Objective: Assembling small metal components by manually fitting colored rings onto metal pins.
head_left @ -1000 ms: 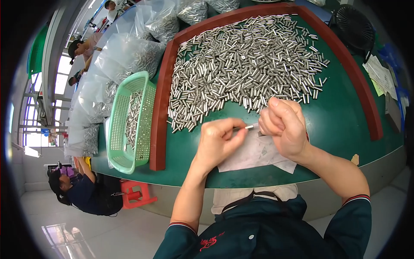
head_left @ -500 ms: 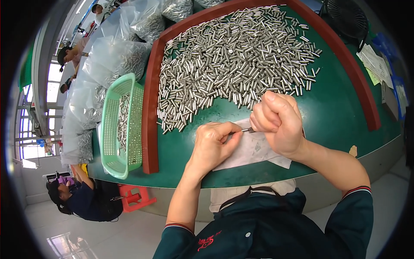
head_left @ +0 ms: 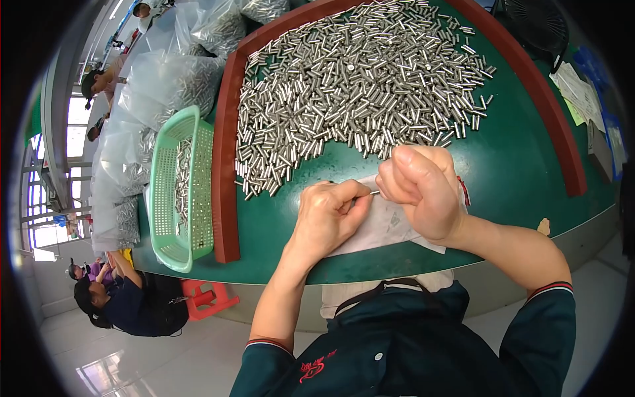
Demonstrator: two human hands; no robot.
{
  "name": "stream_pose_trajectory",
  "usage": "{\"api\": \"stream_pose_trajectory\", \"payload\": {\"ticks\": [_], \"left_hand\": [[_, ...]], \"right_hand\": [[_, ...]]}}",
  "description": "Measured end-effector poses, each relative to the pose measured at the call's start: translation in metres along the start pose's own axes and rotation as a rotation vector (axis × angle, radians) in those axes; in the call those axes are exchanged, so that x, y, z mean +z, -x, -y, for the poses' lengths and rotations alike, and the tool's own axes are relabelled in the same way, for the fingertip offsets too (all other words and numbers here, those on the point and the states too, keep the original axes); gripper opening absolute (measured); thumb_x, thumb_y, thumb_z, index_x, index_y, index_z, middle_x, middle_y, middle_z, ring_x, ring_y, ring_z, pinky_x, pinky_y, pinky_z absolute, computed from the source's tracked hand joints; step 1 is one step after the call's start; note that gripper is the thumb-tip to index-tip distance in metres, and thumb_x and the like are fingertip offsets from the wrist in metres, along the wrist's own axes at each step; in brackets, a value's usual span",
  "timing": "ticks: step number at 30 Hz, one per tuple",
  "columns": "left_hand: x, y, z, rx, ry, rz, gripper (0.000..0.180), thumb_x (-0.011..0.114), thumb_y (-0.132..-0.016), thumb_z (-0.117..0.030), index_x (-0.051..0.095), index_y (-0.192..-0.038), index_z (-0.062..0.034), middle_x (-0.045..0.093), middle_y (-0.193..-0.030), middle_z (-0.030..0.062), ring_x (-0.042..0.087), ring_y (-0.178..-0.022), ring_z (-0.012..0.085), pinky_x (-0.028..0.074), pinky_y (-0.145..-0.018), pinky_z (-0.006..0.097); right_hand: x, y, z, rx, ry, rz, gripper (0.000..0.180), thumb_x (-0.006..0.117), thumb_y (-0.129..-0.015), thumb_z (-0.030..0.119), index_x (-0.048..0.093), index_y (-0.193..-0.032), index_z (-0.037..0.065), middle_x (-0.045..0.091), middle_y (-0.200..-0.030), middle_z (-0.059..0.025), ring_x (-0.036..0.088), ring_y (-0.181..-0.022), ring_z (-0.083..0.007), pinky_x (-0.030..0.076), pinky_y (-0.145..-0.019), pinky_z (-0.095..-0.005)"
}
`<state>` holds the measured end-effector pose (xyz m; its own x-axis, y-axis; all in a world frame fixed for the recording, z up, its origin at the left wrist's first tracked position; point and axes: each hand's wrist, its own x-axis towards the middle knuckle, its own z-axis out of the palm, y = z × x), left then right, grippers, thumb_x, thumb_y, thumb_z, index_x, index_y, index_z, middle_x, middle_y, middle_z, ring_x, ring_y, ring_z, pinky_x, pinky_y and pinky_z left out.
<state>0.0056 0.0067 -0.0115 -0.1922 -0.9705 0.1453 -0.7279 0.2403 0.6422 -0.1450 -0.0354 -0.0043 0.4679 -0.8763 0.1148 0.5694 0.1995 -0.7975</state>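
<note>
Just above a pale cloth (head_left: 390, 225), my two hands meet over the near part of the green table. My left hand (head_left: 329, 215) is closed, thumb and forefinger pinching one end of a small metal pin (head_left: 375, 193). The pin's short bare part points at my right hand (head_left: 426, 188), which is curled into a fist, thumb uppermost. Its fingers hide what lies inside. Beyond the hands spreads a wide heap of short silver metal pins (head_left: 357, 86). A thin red and dark thing (head_left: 465, 190) shows beside the right wrist, too little to name.
A brown-red raised border (head_left: 227, 159) frames the heap on the green table (head_left: 284, 225). Left of it stands a light green basket (head_left: 159, 198) with pins inside. Clear bags (head_left: 159, 86) of pins line the far left. Papers (head_left: 575, 92) and a black fan (head_left: 536, 26) sit right.
Both hands have come slightly closer together, so less of the pin shows between them. The red and dark thing beside the right wrist shows more. The view has shifted a little.
</note>
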Motion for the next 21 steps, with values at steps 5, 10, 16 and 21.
{"api": "stream_pose_trajectory", "payload": {"ticks": [5, 10, 16, 21], "left_hand": [[0.003, 0.001, 0.002, 0.008, 0.036, -0.025, 0.004, 0.061, -0.064, -0.001, 0.059, -0.067, -0.0038, 0.031, -0.042, 0.0013, 0.033, -0.040, 0.0124, 0.029, -0.041, 0.027], [-0.004, 0.002, -0.003, -0.144, 0.196, -0.079, 0.004, 0.059, -0.069, -0.003, 0.055, -0.066, -0.0028, 0.040, -0.046, -0.0015, 0.037, -0.040, 0.0088, 0.031, -0.044, 0.023], [-0.016, 0.000, 0.015, -0.454, 1.500, -0.063, 0.006, 0.055, -0.079, -0.007, 0.051, -0.076, -0.0058, 0.053, -0.077, 0.0056, 0.041, -0.059, 0.0067, 0.036, -0.051, 0.020], [-0.020, 0.001, 0.024, -0.487, 1.597, -0.088, 0.016, 0.054, -0.080, -0.008, 0.053, -0.096, -0.0038, 0.055, -0.078, 0.0059, 0.042, -0.060, 0.0068, 0.036, -0.052, 0.019]], "right_hand": [[0.001, 0.000, -0.003, -0.021, -0.010, -0.001, 0.036, 0.041, -0.083, 0.013, 0.029, -0.050, 0.006, 0.029, -0.046, 0.0040, 0.022, -0.045, -0.0040, 0.019, -0.041, -0.0225], [-0.001, 0.000, -0.001, -0.028, 0.003, 0.002, 0.039, 0.034, -0.085, 0.017, 0.024, -0.049, 0.011, 0.024, -0.041, 0.0021, 0.018, -0.040, -0.0074, 0.019, -0.042, -0.0245], [-0.004, 0.000, 0.002, -0.016, -0.038, 0.005, 0.039, 0.035, -0.085, 0.017, 0.024, -0.049, 0.010, 0.025, -0.042, 0.0025, 0.018, -0.040, -0.0065, 0.018, -0.041, -0.0237], [-0.004, -0.001, 0.002, 0.003, -0.098, 0.001, 0.040, 0.038, -0.086, 0.017, 0.024, -0.049, 0.010, 0.026, -0.042, 0.0026, 0.019, -0.040, -0.0056, 0.018, -0.041, -0.0229]]}}
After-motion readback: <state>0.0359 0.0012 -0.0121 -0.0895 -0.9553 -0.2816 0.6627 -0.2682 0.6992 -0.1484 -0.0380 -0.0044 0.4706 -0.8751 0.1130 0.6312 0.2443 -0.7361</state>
